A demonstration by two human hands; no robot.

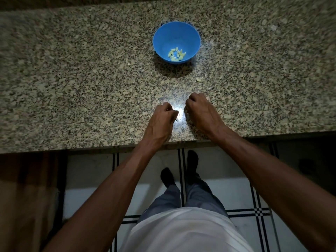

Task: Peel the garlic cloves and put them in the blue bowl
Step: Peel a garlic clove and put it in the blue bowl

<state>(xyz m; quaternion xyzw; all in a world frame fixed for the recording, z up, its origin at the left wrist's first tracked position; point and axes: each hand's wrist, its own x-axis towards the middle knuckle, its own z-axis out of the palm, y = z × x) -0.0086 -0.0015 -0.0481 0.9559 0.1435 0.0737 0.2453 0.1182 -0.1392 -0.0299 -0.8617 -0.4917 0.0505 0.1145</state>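
Observation:
The blue bowl stands on the granite counter, well beyond both hands, with several peeled garlic cloves lying in its bottom. My left hand hovers near the counter's front edge, fingers curled, pinching a small pale garlic clove at its fingertips. My right hand is just to its right with fingers curled under; whether it holds anything is hidden. One loose clove lies on the counter between the bowl and my right hand.
The speckled granite counter spreads wide to both sides. Its front edge runs just under my wrists. Below it are tiled floor and my legs. A bright light spot glares between my hands.

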